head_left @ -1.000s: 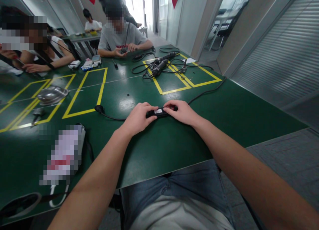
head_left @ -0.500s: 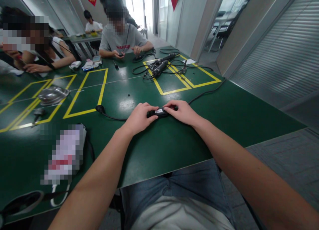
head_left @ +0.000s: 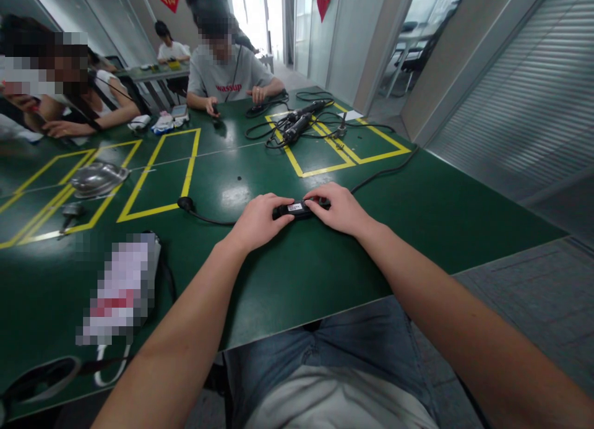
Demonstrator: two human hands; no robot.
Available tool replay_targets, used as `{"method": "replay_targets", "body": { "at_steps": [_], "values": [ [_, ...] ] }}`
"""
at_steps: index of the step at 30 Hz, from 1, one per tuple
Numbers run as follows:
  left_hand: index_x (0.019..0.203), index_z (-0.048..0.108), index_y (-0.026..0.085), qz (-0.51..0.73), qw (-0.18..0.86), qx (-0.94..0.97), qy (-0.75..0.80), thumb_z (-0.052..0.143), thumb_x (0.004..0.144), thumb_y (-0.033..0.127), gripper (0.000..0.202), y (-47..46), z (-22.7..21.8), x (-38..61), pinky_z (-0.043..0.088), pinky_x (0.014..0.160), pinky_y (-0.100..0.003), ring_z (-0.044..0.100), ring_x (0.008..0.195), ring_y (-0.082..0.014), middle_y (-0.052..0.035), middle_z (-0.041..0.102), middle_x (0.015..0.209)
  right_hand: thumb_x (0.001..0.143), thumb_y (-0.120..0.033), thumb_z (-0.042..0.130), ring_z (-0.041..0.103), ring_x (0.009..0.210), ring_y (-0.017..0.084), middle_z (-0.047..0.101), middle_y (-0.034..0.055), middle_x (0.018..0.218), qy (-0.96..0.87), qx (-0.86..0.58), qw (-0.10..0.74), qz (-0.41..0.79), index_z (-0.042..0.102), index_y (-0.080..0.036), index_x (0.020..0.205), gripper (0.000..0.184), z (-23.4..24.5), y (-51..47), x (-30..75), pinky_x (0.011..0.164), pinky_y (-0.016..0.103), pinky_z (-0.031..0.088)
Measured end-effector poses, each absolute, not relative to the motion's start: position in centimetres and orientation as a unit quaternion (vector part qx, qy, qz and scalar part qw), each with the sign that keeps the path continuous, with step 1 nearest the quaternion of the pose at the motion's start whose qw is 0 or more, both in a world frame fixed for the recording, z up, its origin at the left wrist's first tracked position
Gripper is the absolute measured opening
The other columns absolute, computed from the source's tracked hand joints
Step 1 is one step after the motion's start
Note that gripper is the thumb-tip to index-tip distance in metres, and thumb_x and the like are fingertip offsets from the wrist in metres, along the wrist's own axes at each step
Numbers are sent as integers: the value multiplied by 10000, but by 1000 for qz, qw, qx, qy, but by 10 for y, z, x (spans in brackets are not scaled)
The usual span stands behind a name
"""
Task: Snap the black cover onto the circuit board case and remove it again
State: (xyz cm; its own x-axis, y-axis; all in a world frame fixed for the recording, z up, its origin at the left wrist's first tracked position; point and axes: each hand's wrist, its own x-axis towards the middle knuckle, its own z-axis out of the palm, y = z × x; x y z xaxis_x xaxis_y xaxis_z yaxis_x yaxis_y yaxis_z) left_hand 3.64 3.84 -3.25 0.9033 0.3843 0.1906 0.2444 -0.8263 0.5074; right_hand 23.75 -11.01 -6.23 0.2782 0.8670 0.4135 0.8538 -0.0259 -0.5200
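Note:
A slim black device with a white label (head_left: 297, 209) lies flat on the green table (head_left: 301, 274), right in front of me. My left hand (head_left: 256, 221) grips its left end with fingers curled over it. My right hand (head_left: 338, 207) covers its right end, fingers pressed on top. A black cable (head_left: 204, 216) with a round plug at its far end runs off to the left from under my left hand. Another black cable (head_left: 385, 171) leads from the device's right end toward the table's far right edge.
Yellow tape rectangles (head_left: 158, 169) mark the table. Black tools with tangled cords (head_left: 297, 124) lie at the far middle. A metal dish (head_left: 95, 176) sits at the left, a pixelated object (head_left: 118, 286) at the near left. Two people (head_left: 227, 64) sit across the table.
My hands and the device have stayed almost still; my right fingers have shifted slightly on its right end. The person across has moved a hand down onto the table.

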Motion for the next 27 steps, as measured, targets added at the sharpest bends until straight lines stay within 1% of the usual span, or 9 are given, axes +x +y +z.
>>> {"method": "replay_targets", "body": {
  "at_steps": [4,6,10,12,16,19,21,24,27],
  "values": [
    [1512,656,266,177,386,881,211,791,971,262,558,43,-36,36,619,1036,-440,798,1017,-246,-65,852,1172,1043,-367,664,673,870,272,799,72,915,-570,-733,369,33,849,-246,1103,229,-62,-109,239,851,407,514],
    [1456,629,246,200,410,855,246,783,970,244,509,45,-37,37,625,1001,-420,797,995,-233,-64,847,1151,1049,-375,642,672,860,268,790,67,904,-558,-735,382,44,837,-241,1124,248,-62,-109,240,849,405,515],
    [1068,699,216,210,297,873,324,773,975,245,122,49,-35,35,599,1022,-452,783,1080,-291,-100,831,1118,977,-328,679,681,882,267,789,66,916,-567,-722,393,47,814,-238,999,163,-59,-111,242,873,416,525],
    [970,719,219,179,229,898,330,741,991,251,44,48,-30,33,584,1044,-484,773,1107,-326,-112,831,1111,932,-302,710,691,886,263,789,64,916,-574,-714,398,49,793,-238,925,105,-58,-113,241,875,415,533],
    [956,786,222,155,140,939,274,685,1001,275,123,45,-17,27,567,1081,-504,747,1181,-351,-128,816,1229,905,-298,740,704,841,242,789,54,897,-576,-700,414,75,779,-235,888,76,-56,-113,238,833,392,552],
    [972,800,221,116,121,951,261,681,990,316,154,43,-10,23,599,955,-478,767,1043,-340,-119,813,1084,898,-301,755,710,843,235,793,52,901,-580,-697,411,94,788,-235,905,75,-58,-113,236,832,386,569],
    [981,784,225,82,134,958,240,696,966,284,108,43,-10,20,600,881,-453,769,939,-319,-97,811,981,891,-304,763,710,858,237,795,51,913,-585,-697,402,101,787,-239,911,72,-59,-112,236,843,388,576],
    [1001,749,233,77,153,963,206,691,945,219,82,44,-14,19,592,837,-424,763,889,-293,-81,813,954,897,-308,767,699,862,238,792,46,921,-590,-701,386,104,774,-249,919,63,-59,-111,236,847,389,575],
    [1022,727,236,84,163,964,193,664,967,216,86,46,-18,19,584,830,-418,745,860,-276,-74,801,943,922,-312,759,690,870,238,790,46,939,-594,-704,375,104,764,-254,934,60,-59,-111,237,840,383,563]
  ]
}}
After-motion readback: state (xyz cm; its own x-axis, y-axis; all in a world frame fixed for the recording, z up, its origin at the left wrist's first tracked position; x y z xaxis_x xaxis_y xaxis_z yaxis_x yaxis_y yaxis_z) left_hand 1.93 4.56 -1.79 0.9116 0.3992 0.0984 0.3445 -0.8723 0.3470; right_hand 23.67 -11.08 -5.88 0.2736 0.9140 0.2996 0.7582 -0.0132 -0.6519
